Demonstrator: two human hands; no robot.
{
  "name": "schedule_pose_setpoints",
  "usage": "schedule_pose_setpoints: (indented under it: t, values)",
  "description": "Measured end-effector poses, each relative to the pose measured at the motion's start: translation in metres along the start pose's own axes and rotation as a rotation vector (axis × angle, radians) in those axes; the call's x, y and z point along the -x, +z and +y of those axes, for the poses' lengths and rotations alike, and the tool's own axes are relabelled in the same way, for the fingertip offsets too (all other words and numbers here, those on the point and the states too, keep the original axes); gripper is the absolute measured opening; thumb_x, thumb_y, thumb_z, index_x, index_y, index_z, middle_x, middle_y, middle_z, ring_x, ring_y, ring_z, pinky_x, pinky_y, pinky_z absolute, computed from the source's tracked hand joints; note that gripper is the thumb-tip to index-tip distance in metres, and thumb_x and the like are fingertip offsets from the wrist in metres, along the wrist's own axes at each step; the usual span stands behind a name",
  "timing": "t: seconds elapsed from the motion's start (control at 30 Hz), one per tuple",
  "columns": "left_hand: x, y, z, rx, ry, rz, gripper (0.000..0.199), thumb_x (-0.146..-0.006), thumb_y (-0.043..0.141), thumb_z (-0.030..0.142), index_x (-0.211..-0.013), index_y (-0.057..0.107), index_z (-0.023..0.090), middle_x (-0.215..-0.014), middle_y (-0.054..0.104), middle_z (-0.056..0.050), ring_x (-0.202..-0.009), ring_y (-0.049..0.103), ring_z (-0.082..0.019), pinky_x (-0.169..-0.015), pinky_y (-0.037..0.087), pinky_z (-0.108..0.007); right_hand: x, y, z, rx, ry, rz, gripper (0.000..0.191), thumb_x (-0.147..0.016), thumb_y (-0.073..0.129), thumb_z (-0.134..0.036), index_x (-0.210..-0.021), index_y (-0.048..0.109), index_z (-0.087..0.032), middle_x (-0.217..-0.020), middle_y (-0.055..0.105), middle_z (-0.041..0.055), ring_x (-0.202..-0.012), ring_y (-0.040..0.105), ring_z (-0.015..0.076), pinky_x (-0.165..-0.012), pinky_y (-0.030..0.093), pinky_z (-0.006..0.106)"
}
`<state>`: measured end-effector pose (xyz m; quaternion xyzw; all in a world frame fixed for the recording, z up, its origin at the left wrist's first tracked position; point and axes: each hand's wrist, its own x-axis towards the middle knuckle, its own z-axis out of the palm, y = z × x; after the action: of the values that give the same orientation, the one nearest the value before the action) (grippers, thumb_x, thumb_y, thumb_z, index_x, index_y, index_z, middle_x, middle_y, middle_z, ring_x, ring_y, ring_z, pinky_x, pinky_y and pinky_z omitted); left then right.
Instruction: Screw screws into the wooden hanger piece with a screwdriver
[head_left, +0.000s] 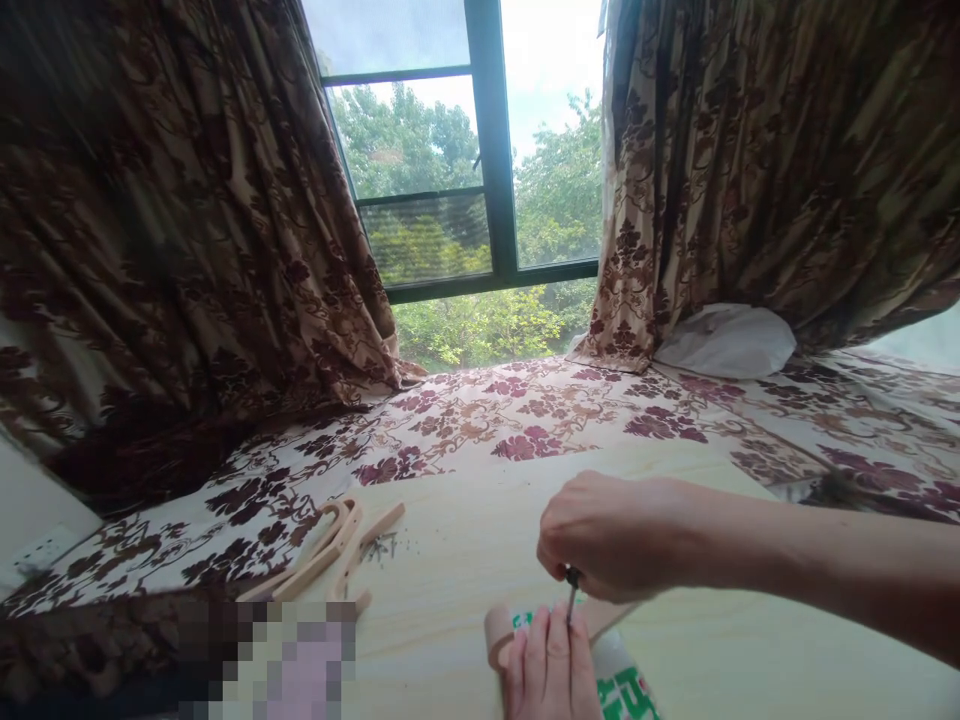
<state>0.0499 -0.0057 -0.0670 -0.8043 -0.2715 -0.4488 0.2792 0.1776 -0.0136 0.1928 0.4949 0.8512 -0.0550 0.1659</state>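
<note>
My right hand (600, 540) is closed around the dark handle of a screwdriver (572, 590), its metal shaft pointing down. The shaft's tip comes down beside the fingers of my left hand (551, 665), and any screw under it is hidden. With its fingers close together, my left hand grips a light wooden piece (497, 635) with a rounded end. White plastic with green print (628, 690) lies around and beneath that piece, partly covered by my hand. Below everything is a pale wooden board (450, 560).
Several curved wooden pieces (337, 550) lie at the board's left, beside a small heap of screws (384, 547). Behind the board spreads a flowered cloth (480, 410) with a white bundle (727, 340) on it. Patterned curtains (187, 200) flank a window (495, 150).
</note>
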Motion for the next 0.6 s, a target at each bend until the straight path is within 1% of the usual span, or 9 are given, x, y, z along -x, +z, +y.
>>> schedule_pose_setpoints:
  t: [0.07, 0.1, 0.2, 0.23, 0.3, 0.4, 0.47, 0.5, 0.6]
  values:
    - [-0.011, -0.022, 0.004, 0.128, -0.069, -0.214, 0.049, -0.078, 0.052, 0.038, -0.122, 0.055, 0.016, -0.114, 0.065, -0.009, -0.108, 0.057, -0.025, -0.091, 0.044, -0.040, 0.002, 0.005, 0.000, -0.041, -0.010, 0.041, 0.031, -0.069, 0.054, -0.009, -0.091, 0.074, -0.020, -0.083, 0.073, 0.0070, -0.069, 0.061, 0.0162, -0.054, 0.034, 0.027]
    - [-0.017, -0.033, 0.005, 0.172, -0.093, -0.287, 0.053, -0.078, 0.051, 0.039, -0.124, 0.053, 0.014, -0.120, 0.062, -0.010, -0.113, 0.054, -0.026, -0.094, 0.043, -0.042, 0.003, 0.007, 0.000, -0.056, -0.019, 0.051, 0.031, -0.070, 0.054, -0.010, -0.091, 0.074, -0.019, -0.081, 0.073, 0.0069, -0.068, 0.059, 0.0157, -0.055, 0.034, 0.027]
    - [-0.036, -0.057, 0.004, 0.227, -0.147, -0.430, 0.059, -0.080, 0.050, 0.044, -0.130, 0.049, 0.013, -0.129, 0.056, -0.010, -0.120, 0.049, -0.028, -0.099, 0.041, -0.044, 0.001, 0.010, 0.000, -0.082, -0.019, 0.040, 0.028, -0.069, 0.055, -0.013, -0.089, 0.074, -0.016, -0.075, 0.071, 0.0075, -0.061, 0.055, 0.0145, -0.053, 0.033, 0.027]
    - [-0.040, -0.062, 0.002, 0.237, -0.137, -0.463, 0.058, -0.082, 0.050, 0.044, -0.131, 0.048, 0.012, -0.130, 0.055, -0.010, -0.121, 0.049, -0.028, -0.100, 0.041, -0.044, 0.000, 0.010, 0.000, -0.086, -0.002, 0.030, 0.026, -0.070, 0.056, -0.016, -0.087, 0.074, -0.015, -0.073, 0.071, 0.0077, -0.059, 0.053, 0.0143, -0.052, 0.032, 0.027]
    - [-0.048, -0.069, -0.002, 0.276, -0.054, -0.527, 0.057, -0.085, 0.048, 0.044, -0.132, 0.047, 0.012, -0.131, 0.055, -0.010, -0.119, 0.051, -0.026, -0.098, 0.044, -0.042, -0.001, 0.009, 0.002, -0.091, 0.054, 0.023, 0.024, -0.071, 0.058, -0.023, -0.085, 0.075, -0.015, -0.071, 0.070, 0.0081, -0.057, 0.053, 0.0147, -0.050, 0.031, 0.027]
    - [-0.055, -0.074, -0.004, 0.312, -0.094, -0.589, 0.055, -0.087, 0.045, 0.045, -0.130, 0.049, 0.011, -0.131, 0.054, -0.010, -0.120, 0.050, -0.027, -0.099, 0.044, -0.044, 0.003, 0.007, 0.004, -0.084, 0.119, 0.037, 0.035, -0.070, 0.064, -0.032, -0.098, 0.072, -0.015, -0.077, 0.071, 0.0086, -0.064, 0.056, 0.0173, -0.052, 0.031, 0.027]
    - [-0.058, -0.076, -0.003, 0.329, -0.124, -0.615, 0.054, -0.087, 0.045, 0.045, -0.129, 0.049, 0.011, -0.131, 0.054, -0.011, -0.122, 0.049, -0.028, -0.101, 0.043, -0.046, 0.009, 0.006, 0.004, -0.069, 0.110, 0.028, 0.044, -0.068, 0.066, -0.028, -0.110, 0.068, -0.016, -0.084, 0.071, 0.0089, -0.072, 0.059, 0.0187, -0.055, 0.033, 0.027]
    - [-0.059, -0.077, -0.002, 0.334, -0.130, -0.621, 0.054, -0.087, 0.045, 0.044, -0.129, 0.050, 0.011, -0.131, 0.054, -0.011, -0.122, 0.049, -0.028, -0.101, 0.042, -0.046, 0.012, 0.006, 0.003, -0.059, 0.095, 0.020, 0.044, -0.068, 0.065, -0.023, -0.112, 0.067, -0.017, -0.087, 0.071, 0.0088, -0.074, 0.060, 0.0187, -0.056, 0.033, 0.026]
    - [-0.061, -0.078, 0.000, 0.330, -0.152, -0.617, 0.053, -0.087, 0.046, 0.044, -0.128, 0.051, 0.011, -0.129, 0.055, -0.012, -0.121, 0.049, -0.028, -0.101, 0.042, -0.047, 0.016, 0.008, -0.001, -0.034, 0.056, 0.026, 0.034, -0.072, 0.055, -0.013, -0.101, 0.071, -0.018, -0.088, 0.071, 0.0088, -0.072, 0.060, 0.0174, -0.056, 0.033, 0.026]
